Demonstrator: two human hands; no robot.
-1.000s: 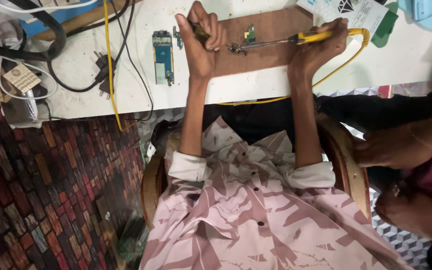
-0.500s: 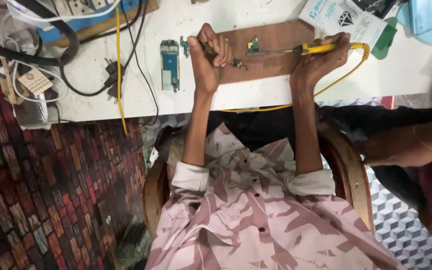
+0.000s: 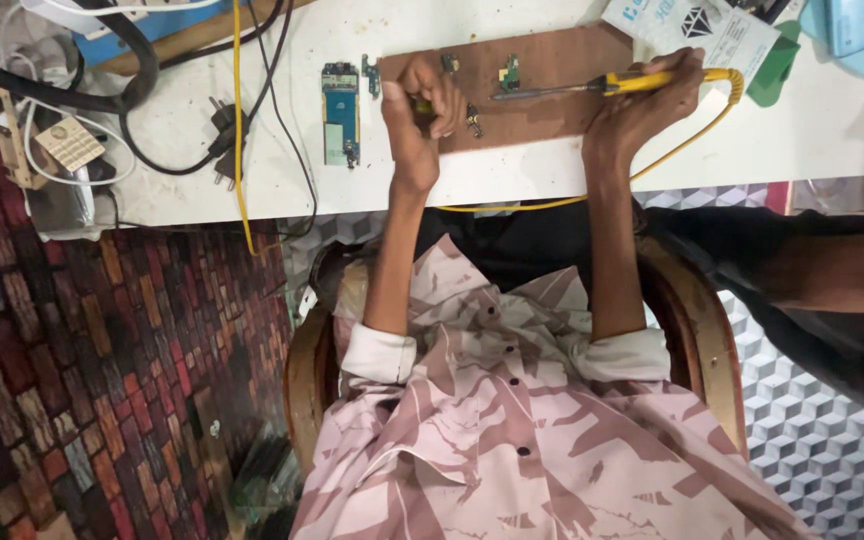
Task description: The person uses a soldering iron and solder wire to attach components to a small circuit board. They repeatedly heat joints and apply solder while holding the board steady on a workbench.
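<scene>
The right hand (image 3: 642, 105) grips a yellow-handled soldering iron (image 3: 592, 87), its tip lying over the brown board (image 3: 552, 70) on the white surface (image 3: 472, 180). The left hand (image 3: 422, 110) is curled tight round something small (I cannot tell what). Best to brace both wrists on the board and bring the tip in slowly. The iron is slim, with a yellow cord trailing off.

The left hand (image 3: 417, 110) is curling shut over a small yellowish object, hiding most of it, so its kind is staying unclear. The right hand (image 3: 642, 105) is covering the yellow soldering iron's (image 3: 592, 87) grip. The blue thing (image 3: 857, 25) at far right is running off the edge.
</scene>
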